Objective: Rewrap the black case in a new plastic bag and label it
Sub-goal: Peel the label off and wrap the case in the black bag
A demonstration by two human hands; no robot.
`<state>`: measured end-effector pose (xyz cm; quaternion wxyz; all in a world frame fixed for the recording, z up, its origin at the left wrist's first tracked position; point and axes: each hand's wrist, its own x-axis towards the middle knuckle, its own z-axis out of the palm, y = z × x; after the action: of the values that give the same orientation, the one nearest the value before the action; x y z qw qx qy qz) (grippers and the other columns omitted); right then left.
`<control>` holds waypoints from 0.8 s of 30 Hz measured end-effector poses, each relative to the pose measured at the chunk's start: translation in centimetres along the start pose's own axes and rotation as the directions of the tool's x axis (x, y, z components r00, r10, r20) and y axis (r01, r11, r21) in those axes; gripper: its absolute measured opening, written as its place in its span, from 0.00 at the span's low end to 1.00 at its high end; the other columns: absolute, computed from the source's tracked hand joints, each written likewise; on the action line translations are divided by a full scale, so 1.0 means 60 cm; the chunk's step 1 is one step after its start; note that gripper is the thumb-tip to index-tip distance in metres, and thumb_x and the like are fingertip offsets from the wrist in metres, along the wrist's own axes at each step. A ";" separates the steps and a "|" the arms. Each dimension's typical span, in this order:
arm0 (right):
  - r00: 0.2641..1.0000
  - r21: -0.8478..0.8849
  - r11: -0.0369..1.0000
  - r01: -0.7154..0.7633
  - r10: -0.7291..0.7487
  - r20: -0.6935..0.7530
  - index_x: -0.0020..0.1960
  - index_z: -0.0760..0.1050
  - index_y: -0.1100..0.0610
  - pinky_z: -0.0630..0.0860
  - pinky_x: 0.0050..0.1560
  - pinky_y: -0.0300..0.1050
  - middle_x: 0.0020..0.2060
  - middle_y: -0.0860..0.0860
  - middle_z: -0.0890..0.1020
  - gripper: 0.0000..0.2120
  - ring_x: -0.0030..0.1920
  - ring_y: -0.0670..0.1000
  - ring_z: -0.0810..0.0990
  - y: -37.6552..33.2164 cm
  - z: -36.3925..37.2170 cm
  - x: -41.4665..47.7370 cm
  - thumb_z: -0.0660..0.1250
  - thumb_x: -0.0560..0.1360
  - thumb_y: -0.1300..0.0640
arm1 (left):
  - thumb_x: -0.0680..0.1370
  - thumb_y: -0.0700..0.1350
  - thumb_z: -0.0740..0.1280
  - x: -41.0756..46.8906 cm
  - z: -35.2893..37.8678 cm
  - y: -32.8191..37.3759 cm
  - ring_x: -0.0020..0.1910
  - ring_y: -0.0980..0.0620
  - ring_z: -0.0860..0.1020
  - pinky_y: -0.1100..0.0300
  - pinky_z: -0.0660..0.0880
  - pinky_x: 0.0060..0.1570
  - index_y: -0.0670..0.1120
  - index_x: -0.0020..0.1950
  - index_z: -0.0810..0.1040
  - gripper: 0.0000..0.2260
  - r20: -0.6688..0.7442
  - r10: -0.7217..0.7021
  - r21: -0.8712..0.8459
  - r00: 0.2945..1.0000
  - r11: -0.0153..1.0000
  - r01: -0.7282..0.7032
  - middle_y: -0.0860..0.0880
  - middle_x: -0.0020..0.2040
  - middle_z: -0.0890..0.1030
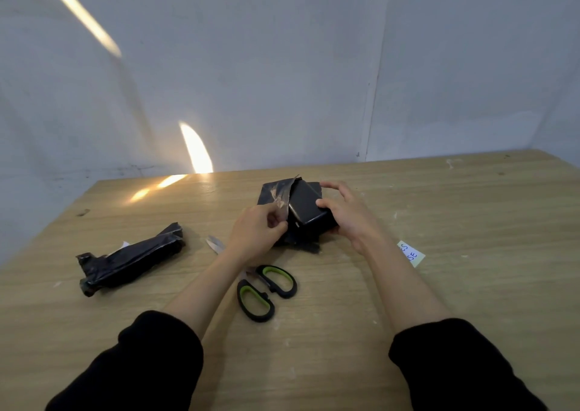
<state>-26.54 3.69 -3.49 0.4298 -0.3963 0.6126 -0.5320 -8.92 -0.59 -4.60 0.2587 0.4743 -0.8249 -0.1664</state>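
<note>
A black case [306, 205] lies on a sheet of black plastic bag [271, 192] near the middle of the wooden table [455, 209]. My right hand [345, 214] grips the case from its right side, fingers over its top and near end. My left hand [255, 233] pinches a flap of the plastic bag, lifted up against the left side of the case. A small pale yellow label [411, 253] with blue writing lies on the table to the right of my right wrist.
Scissors with black and green handles [263, 291] lie on the table under my left forearm, blades pointing far left. A crumpled bundle of black plastic [131, 258] sits at the left. A grey wall stands close behind the table's far edge.
</note>
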 end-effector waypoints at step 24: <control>0.999 -0.044 0.998 0.039 -0.037 0.037 0.54 0.77 0.47 0.82 0.48 0.51 0.60 0.58 0.77 0.09 0.50 0.53 0.82 -0.001 0.035 -0.010 0.71 0.74 0.51 | 0.75 0.52 0.67 -0.013 -0.040 -0.004 0.57 0.53 0.71 0.50 0.71 0.59 0.54 0.38 0.84 0.09 0.098 -0.106 -0.450 0.990 0.882 0.139 0.56 0.52 0.75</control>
<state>-24.34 3.61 -3.51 0.4217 -0.4267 0.6088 -0.5191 -7.01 -0.07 -2.97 0.3223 0.4456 -0.7398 -0.3875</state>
